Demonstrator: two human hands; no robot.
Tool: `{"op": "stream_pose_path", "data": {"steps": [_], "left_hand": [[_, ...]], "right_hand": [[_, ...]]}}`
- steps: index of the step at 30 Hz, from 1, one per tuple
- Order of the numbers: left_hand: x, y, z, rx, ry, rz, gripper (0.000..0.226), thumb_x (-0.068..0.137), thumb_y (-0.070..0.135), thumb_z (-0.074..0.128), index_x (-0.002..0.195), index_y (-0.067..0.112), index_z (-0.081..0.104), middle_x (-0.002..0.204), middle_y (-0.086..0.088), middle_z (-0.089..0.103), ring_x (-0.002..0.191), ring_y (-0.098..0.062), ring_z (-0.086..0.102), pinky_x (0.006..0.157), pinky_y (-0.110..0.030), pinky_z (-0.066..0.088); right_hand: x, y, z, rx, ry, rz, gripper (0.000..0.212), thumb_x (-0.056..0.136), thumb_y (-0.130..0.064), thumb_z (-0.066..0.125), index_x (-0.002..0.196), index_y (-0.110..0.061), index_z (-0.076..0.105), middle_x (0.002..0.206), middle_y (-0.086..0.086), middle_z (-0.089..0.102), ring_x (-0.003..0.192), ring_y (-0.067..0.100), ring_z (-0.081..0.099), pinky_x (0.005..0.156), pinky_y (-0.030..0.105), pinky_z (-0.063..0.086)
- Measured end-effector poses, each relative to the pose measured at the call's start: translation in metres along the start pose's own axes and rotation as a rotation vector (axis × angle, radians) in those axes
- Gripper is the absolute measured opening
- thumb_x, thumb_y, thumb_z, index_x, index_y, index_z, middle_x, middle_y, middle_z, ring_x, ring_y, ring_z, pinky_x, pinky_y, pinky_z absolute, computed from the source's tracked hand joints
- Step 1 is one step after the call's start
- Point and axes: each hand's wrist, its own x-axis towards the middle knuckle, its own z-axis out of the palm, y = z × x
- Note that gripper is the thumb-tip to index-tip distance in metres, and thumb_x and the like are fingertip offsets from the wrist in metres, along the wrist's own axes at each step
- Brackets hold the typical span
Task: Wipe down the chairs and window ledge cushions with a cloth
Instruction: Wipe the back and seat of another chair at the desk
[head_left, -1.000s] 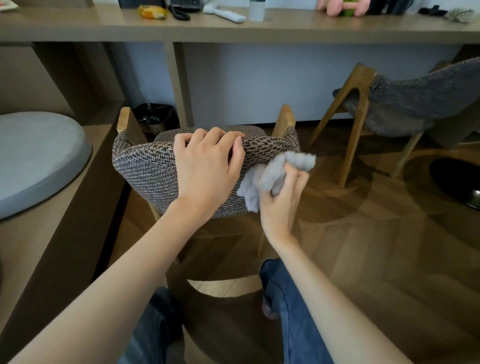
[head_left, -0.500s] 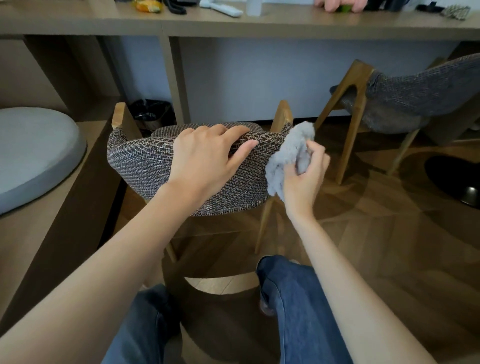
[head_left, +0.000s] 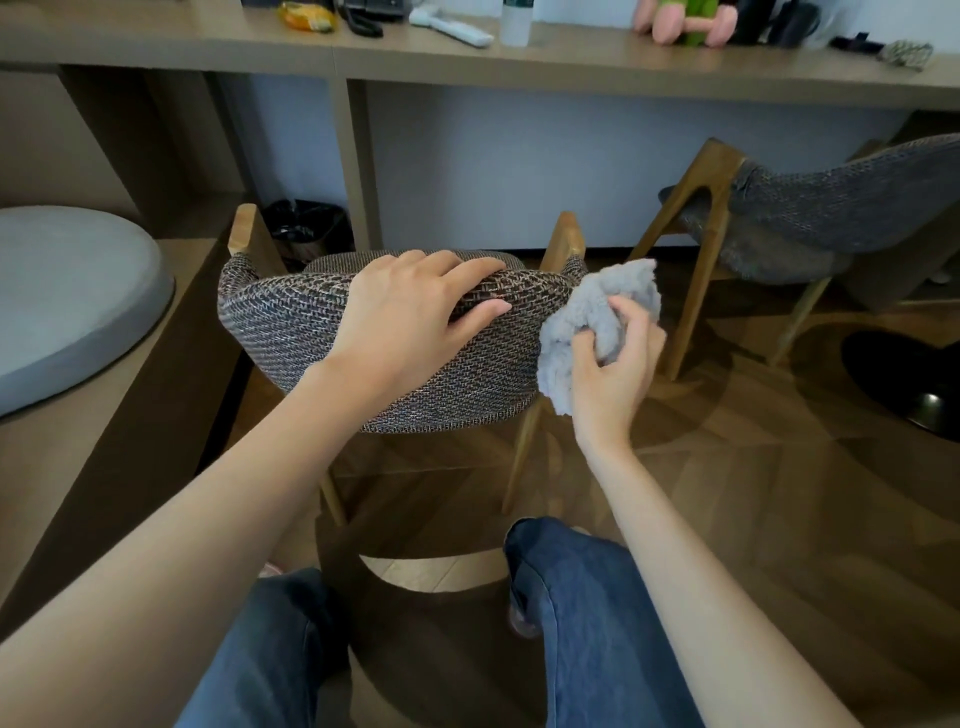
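A chair with a woven brown-grey backrest (head_left: 291, 332) and light wooden posts stands right in front of me, its back toward me. My left hand (head_left: 410, 317) grips the top edge of the backrest, fingers curled over it and thumb on the near face. My right hand (head_left: 618, 369) holds a crumpled grey fluffy cloth (head_left: 597, 317) against the backrest's right end, beside the right wooden post. A round grey cushion (head_left: 67, 306) lies on the low wooden ledge at the left. A second woven chair (head_left: 841, 208) stands at the right.
A long wooden desk (head_left: 571, 62) runs across the back with a bottle, a remote, pink dumbbells and other small items on it. A black bin (head_left: 306, 228) sits under the desk behind the chair. A dark round base (head_left: 904, 384) lies on the wood floor at far right.
My right hand carried the cloth from the backrest's near face up and right to its right end. My left hand kept its grip on the top edge.
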Motion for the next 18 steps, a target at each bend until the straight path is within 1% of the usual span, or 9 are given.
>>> {"op": "stream_pose_path", "data": {"steps": [2, 5, 8, 9, 10, 12, 14, 16, 18], "left_hand": [[0.000, 0.000, 0.000, -0.014, 0.004, -0.008, 0.050, 0.095, 0.059, 0.033, 0.133, 0.034, 0.052, 0.108, 0.004, 0.066, 0.096, -0.022, 0.061, 0.077, -0.033, 0.042], [0.000, 0.000, 0.002, 0.001, 0.009, 0.005, 0.050, 0.095, 0.060, 0.032, 0.133, 0.034, 0.052, 0.107, 0.004, 0.066, 0.095, -0.022, 0.061, 0.076, -0.033, 0.042], [0.000, -0.001, 0.002, 0.024, 0.007, 0.001, 0.051, 0.095, 0.060, 0.031, 0.134, 0.034, 0.051, 0.108, 0.003, 0.066, 0.094, -0.022, 0.060, 0.076, -0.033, 0.041], [0.000, 0.000, 0.001, 0.022, 0.003, 0.004, 0.050, 0.095, 0.059, 0.031, 0.135, 0.034, 0.051, 0.109, 0.003, 0.065, 0.094, -0.022, 0.060, 0.077, -0.034, 0.041], [0.000, 0.000, 0.000, 0.021, -0.003, 0.018, 0.050, 0.096, 0.058, 0.032, 0.135, 0.033, 0.050, 0.110, 0.003, 0.065, 0.095, -0.023, 0.060, 0.078, -0.035, 0.041], [-0.004, -0.005, -0.003, 0.027, -0.022, 0.062, 0.049, 0.097, 0.054, 0.034, 0.138, 0.031, 0.046, 0.113, 0.001, 0.063, 0.096, -0.024, 0.058, 0.080, -0.036, 0.041], [-0.014, -0.016, -0.008, 0.038, -0.021, 0.073, 0.050, 0.097, 0.053, 0.035, 0.140, 0.030, 0.044, 0.114, 0.000, 0.062, 0.098, -0.026, 0.057, 0.083, -0.039, 0.041], [-0.028, -0.031, -0.014, 0.009, 0.003, 0.019, 0.050, 0.095, 0.053, 0.038, 0.139, 0.030, 0.045, 0.114, -0.001, 0.061, 0.102, -0.027, 0.055, 0.088, -0.040, 0.038], [-0.043, -0.048, -0.018, -0.077, 0.015, -0.058, 0.049, 0.094, 0.051, 0.042, 0.138, 0.030, 0.046, 0.118, -0.004, 0.059, 0.109, -0.027, 0.052, 0.096, -0.041, 0.035]], "right_hand": [[-0.001, 0.009, 0.009, -0.028, -0.069, 0.128, 0.032, 0.084, -0.004, 0.060, 0.115, -0.014, 0.055, 0.109, 0.003, 0.046, 0.091, 0.003, 0.047, 0.078, 0.013, 0.037], [-0.002, 0.031, 0.017, -0.041, -0.144, 0.330, 0.039, 0.089, -0.004, 0.059, 0.127, -0.013, 0.051, 0.114, 0.006, 0.046, 0.097, 0.011, 0.047, 0.078, 0.015, 0.037], [0.003, 0.035, 0.014, -0.114, -0.201, 0.448, 0.035, 0.090, -0.006, 0.058, 0.123, -0.014, 0.051, 0.118, 0.010, 0.049, 0.102, 0.019, 0.052, 0.086, 0.027, 0.043], [0.002, 0.030, 0.010, -0.121, -0.185, 0.453, 0.031, 0.089, -0.006, 0.058, 0.119, -0.014, 0.052, 0.116, 0.009, 0.050, 0.104, 0.020, 0.053, 0.086, 0.026, 0.043], [-0.001, 0.023, 0.004, -0.108, -0.149, 0.421, 0.028, 0.089, -0.005, 0.057, 0.115, -0.014, 0.053, 0.114, 0.008, 0.051, 0.103, 0.015, 0.055, 0.084, 0.019, 0.042], [-0.011, 0.002, -0.008, -0.050, -0.075, 0.242, 0.025, 0.088, -0.007, 0.057, 0.111, -0.017, 0.056, 0.111, 0.004, 0.051, 0.095, -0.004, 0.053, 0.077, 0.006, 0.039], [-0.026, -0.022, -0.017, 0.022, -0.065, 0.009, 0.026, 0.089, -0.012, 0.060, 0.113, -0.020, 0.058, 0.111, -0.001, 0.051, 0.097, -0.006, 0.053, 0.083, 0.007, 0.041], [-0.040, -0.039, -0.015, 0.023, -0.095, -0.208, 0.029, 0.087, -0.011, 0.064, 0.115, -0.017, 0.060, 0.111, -0.004, 0.047, 0.103, -0.004, 0.051, 0.089, 0.010, 0.041], [-0.046, -0.050, -0.002, -0.003, -0.108, -0.286, 0.031, 0.085, -0.007, 0.066, 0.115, -0.014, 0.061, 0.111, -0.002, 0.044, 0.103, -0.006, 0.047, 0.091, 0.008, 0.038]]}}
